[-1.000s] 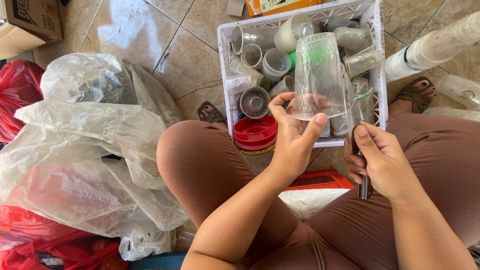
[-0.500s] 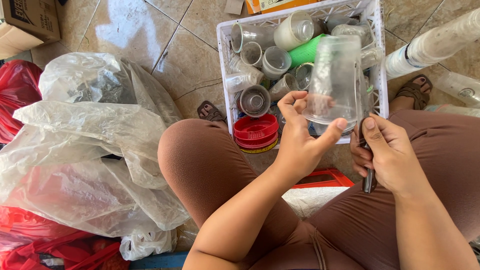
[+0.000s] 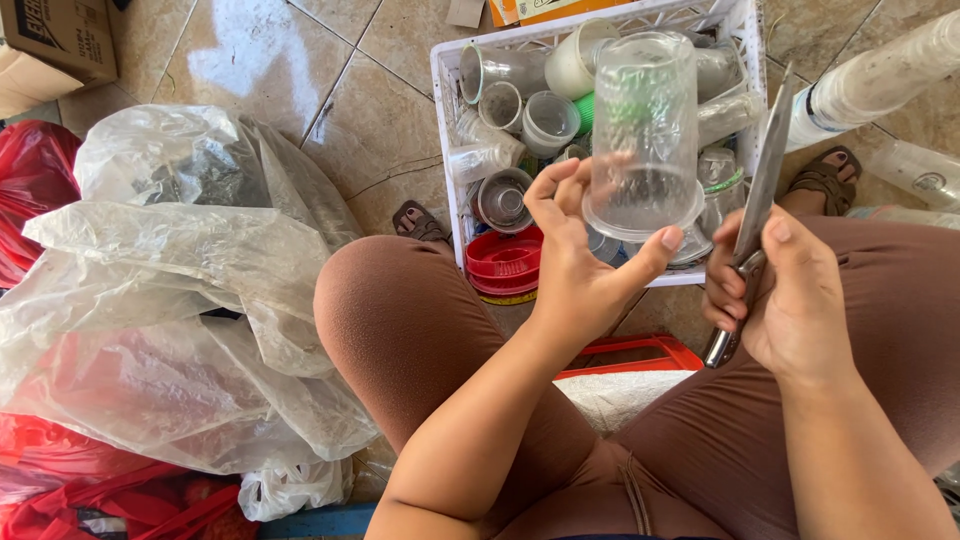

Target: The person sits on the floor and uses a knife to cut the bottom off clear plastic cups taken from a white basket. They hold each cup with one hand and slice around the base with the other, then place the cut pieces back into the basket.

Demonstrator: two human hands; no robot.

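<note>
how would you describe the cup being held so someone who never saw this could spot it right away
Start at the white plastic crate of cups on the tiled floor ahead of the person's knees. In front of it, the left hand holds up a clear plastic cup by its rim. Unlike the cups lying in the crate, it is raised in the air, beside the knife in the right hand.

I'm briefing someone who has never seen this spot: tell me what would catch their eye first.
The clear plastic cup stands out first, held upside down by its rim in the left hand at the centre. Beside it the right hand grips a metal knife, blade pointing up. Behind them a white crate holds many plastic cups, and crumpled clear plastic bags fill the floor on the left.
</note>
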